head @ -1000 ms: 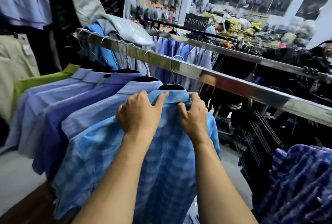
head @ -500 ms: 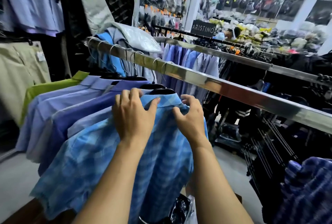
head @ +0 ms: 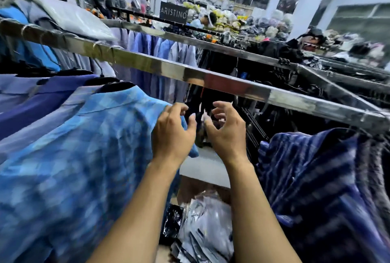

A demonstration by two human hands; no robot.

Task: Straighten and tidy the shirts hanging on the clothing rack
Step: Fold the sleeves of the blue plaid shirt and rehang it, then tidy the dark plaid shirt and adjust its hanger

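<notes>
Curling loosely, the left hand (head: 173, 134) touches the blue plaid shirt (head: 88, 146).

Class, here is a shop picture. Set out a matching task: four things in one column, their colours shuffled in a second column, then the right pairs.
Things:
1. checked shirt
2. striped shirt
3. sign
4. rail

Colours:
A. black
B. silver
C. light blue
D. dark blue

Pairs: 1-C, 2-D, 3-A, 4-B

Person, item: two bare forearms (head: 135, 210) entering at 6 o'clock; bare left hand (head: 172, 134), right hand (head: 226, 134); fingernails (head: 192, 116) short, plain.
</notes>
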